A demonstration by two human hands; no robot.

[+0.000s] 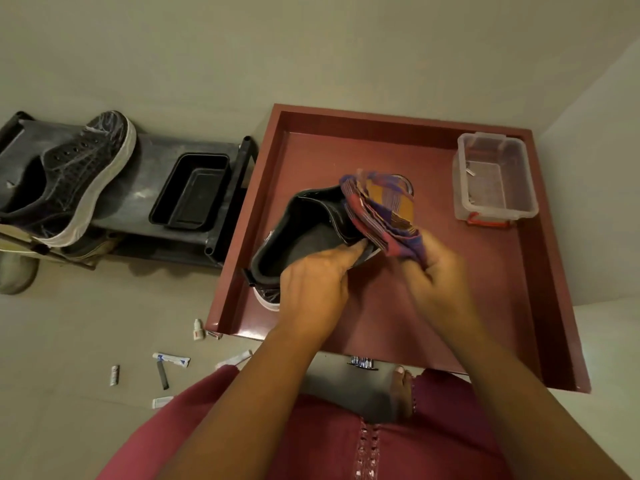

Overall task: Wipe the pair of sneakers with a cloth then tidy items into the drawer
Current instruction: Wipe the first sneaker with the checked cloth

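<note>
left hand (313, 278) grips the sneaker (304, 233) over the drawer (540, 271); right hand (438, 268) clutches the cloth (384, 209) against it

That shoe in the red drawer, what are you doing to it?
A person is cleaning it. The left hand steadies the black sneaker over the open drawer, while the right hand rubs it with a bunched striped cloth. The other sneaker waits on the shoe rack. Small tubes lie on the floor, not yet put away.
</note>
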